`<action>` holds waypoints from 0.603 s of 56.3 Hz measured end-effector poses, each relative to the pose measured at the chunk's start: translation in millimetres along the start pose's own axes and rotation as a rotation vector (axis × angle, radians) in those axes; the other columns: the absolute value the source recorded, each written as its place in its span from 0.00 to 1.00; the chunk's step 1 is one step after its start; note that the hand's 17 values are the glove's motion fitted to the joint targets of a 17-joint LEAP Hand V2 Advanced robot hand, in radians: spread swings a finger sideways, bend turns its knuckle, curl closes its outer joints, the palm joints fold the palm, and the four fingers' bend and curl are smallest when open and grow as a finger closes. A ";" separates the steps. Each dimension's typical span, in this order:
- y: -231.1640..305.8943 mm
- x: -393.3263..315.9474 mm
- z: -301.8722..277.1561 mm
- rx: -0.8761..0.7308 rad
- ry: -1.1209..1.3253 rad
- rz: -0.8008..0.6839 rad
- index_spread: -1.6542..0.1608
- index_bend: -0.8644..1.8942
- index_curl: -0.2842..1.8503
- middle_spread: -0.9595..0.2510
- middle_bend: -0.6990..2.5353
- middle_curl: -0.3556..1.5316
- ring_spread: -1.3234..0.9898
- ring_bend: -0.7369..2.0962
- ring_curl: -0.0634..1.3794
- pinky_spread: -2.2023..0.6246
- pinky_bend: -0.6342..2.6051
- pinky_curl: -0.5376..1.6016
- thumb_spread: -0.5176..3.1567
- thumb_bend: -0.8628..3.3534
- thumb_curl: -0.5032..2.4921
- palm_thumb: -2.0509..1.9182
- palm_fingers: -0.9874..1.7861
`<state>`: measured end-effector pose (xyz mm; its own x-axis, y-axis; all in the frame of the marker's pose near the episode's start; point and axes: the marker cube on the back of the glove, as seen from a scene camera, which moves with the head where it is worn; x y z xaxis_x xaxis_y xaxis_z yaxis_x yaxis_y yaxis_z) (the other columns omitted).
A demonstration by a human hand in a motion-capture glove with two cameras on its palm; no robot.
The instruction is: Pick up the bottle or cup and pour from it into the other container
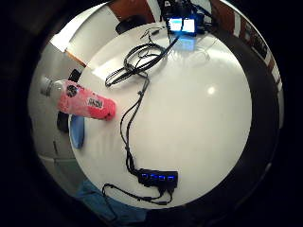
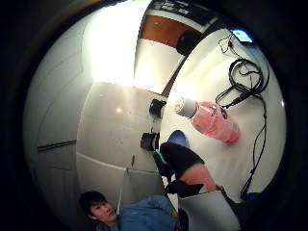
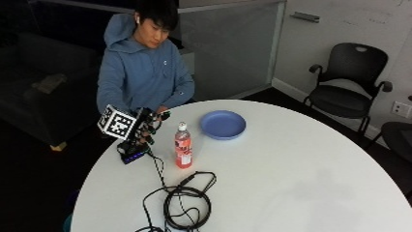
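Observation:
A clear bottle (image 3: 183, 151) of pink liquid with a white cap stands upright on the round white table (image 3: 289, 169). A shallow blue bowl (image 3: 223, 124) sits just behind it. My gloved right hand (image 3: 148, 126) hovers left of the bottle, a short gap away, above a black hub, with its fingers relaxed and holding nothing. In the little finger side palm view the bottle (image 1: 85, 101) and bowl (image 1: 77, 130) lie near the table's edge. The thumb side palm view shows the bottle (image 2: 211, 120), the bowl (image 2: 178, 138) and part of my hand (image 2: 185, 168).
A black hub with blue lights (image 1: 158, 177) lies at the table's edge under my hand. Coiled black cables (image 3: 183, 198) lie in front of the bottle. A device with a lit screen (image 1: 182, 24) sits at the far edge. Black chairs (image 3: 351, 84) stand beyond the table.

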<state>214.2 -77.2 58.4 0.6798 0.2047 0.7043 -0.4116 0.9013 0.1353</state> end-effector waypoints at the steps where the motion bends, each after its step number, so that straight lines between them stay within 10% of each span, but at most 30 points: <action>1: -1.2 -0.7 2.5 -0.004 0.003 -0.001 0.70 0.36 0.24 0.77 0.27 0.36 0.60 0.41 0.24 0.84 0.36 0.37 0.38 0.20 0.28 0.63 0.35; 34: -25.3 -22.0 102.3 -0.103 -0.310 -0.005 0.71 0.35 0.22 0.86 0.27 0.35 0.63 0.44 0.25 0.84 0.39 0.38 0.38 0.20 0.28 0.65 0.37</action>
<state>147.6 -143.5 110.8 0.4582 0.0880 0.8845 -0.3345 0.9390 0.0798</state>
